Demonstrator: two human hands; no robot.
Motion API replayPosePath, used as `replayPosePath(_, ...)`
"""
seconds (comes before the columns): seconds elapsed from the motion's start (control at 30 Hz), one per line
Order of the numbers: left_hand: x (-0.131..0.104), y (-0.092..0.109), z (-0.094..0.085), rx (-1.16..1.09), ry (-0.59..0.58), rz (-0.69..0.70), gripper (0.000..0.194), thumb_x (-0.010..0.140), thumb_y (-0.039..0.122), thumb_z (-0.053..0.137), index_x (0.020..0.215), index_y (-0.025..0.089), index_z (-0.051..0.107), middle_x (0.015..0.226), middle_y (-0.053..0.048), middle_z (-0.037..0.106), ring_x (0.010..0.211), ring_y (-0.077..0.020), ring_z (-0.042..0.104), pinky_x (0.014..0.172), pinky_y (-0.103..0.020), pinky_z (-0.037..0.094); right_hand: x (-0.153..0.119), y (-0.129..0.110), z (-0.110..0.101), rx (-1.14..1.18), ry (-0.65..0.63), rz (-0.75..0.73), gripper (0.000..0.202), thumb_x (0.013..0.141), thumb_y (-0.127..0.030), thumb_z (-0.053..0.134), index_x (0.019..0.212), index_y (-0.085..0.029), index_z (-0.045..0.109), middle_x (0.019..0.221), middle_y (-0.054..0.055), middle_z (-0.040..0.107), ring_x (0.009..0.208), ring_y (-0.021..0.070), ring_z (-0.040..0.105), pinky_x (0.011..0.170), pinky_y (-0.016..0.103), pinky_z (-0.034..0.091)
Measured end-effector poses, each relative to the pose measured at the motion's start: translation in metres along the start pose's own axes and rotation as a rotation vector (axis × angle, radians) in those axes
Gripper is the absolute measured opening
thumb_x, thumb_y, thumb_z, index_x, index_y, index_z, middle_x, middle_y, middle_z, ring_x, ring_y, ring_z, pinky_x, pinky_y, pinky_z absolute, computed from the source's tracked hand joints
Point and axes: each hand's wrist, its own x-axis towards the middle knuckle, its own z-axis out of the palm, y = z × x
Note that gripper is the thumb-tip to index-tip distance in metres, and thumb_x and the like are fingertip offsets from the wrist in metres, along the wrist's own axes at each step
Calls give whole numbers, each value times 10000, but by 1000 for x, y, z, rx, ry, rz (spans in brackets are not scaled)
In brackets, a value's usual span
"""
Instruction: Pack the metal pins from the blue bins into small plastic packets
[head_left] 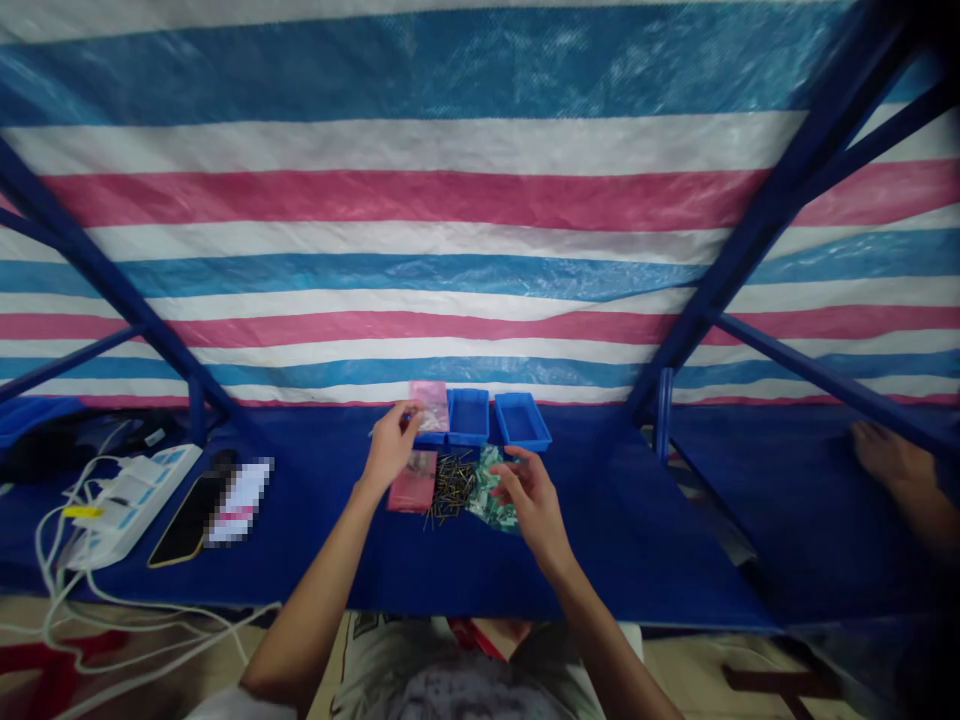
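My left hand (pixel 393 440) is closed on the edge of a small pink bag (pixel 430 405), held up over a blue tray at the left of the tray row. Two more blue trays, one in the middle (pixel 469 417) and one at the right (pixel 523 420), stand beside it. My right hand (pixel 529 490) has its fingers apart over a green bag (pixel 491 488) of small pieces. Between my hands lies a pile of screws (pixel 452 486), with a second pink bag (pixel 412 482) just left of it.
On the left of the blue table (pixel 300 560) are a white power strip (pixel 139 505) with cables, a phone (pixel 187 520) and a blurred paper (pixel 238 502). Blue metal frame bars (pixel 720 260) rise at both sides. Another person's hand (pixel 889 455) rests at the far right.
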Motion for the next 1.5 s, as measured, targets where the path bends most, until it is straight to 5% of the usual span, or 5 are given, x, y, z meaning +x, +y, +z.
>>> replayPosePath(0.27,66,-37,26,533,-215,-60,197,990,211,580,1128,219,721,1094,-96,763,1132,-313,591,999,-453,419,-7,5,-23,-57,48,-9,494,873,-592,754,1169,-218,621,968,75,757,662,204,686,599,320,529)
replayPosePath(0.93,55,-37,37,792,-281,131,297,1051,354,525,1189,246,764,1442,-133,576,1299,-379,449,1046,-519,359,-3,8,-37,-146,89,-22,468,897,-591,723,1173,-223,636,967,79,744,690,225,685,619,343,547)
replayPosePath(1.13,7,-30,-2,466,-116,155,338,1108,289,399,1273,276,694,1302,-78,664,1195,-275,582,998,-433,457,-9,13,-40,-202,31,-37,412,929,-564,705,1169,-232,664,1020,80,728,778,237,694,677,345,569)
replayPosePath(1.33,-75,-17,-24,371,-329,247,340,976,422,709,1296,313,680,1408,-42,633,1266,-271,597,1086,-440,451,-13,22,-45,-243,-28,9,381,951,-555,687,1153,-232,684,1016,76,732,800,240,685,734,361,582)
replayPosePath(1.5,-100,-22,-23,403,-303,259,330,1020,373,651,1342,305,669,1462,-59,624,1314,-273,584,1092,-438,468,-13,24,-42,-257,-42,18,390,956,-562,680,1160,-229,687,1032,82,744,796,239,693,733,355,578)
